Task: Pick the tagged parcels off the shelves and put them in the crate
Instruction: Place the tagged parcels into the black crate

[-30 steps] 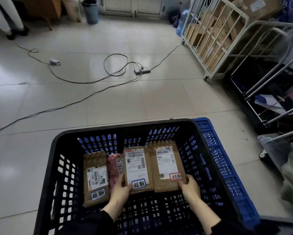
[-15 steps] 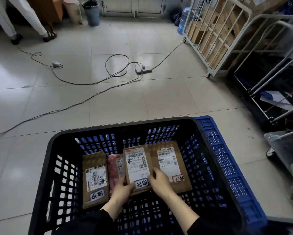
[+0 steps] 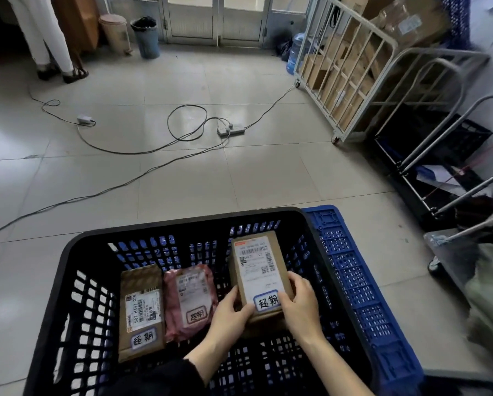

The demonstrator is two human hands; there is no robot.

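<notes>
A black lattice crate (image 3: 182,224) stands on the floor in front of me, with a blue crate (image 3: 362,281) against its right side. Inside lie a brown parcel (image 3: 141,310) at the left and a pink padded parcel (image 3: 188,301) beside it, both with blue-rimmed tags. Further right, a brown box parcel (image 3: 256,267) with a white label and a tag is tilted up. My left hand (image 3: 231,318) grips its near left corner and my right hand (image 3: 299,304) grips its near right edge. Another brown parcel seems to lie beneath it, mostly hidden.
Cables and a power strip (image 3: 230,129) run across the tiled floor ahead. A white cage trolley (image 3: 351,67) full of cardboard boxes stands at the right, with metal trolley frames (image 3: 439,155) nearer. A person's legs (image 3: 53,47) are at the far left, bins (image 3: 146,38) at the back.
Both hands have carried the middle box parcel to the right, over where the right brown parcel lay. The pink parcel is now fully uncovered. The view has tilted up slightly.
</notes>
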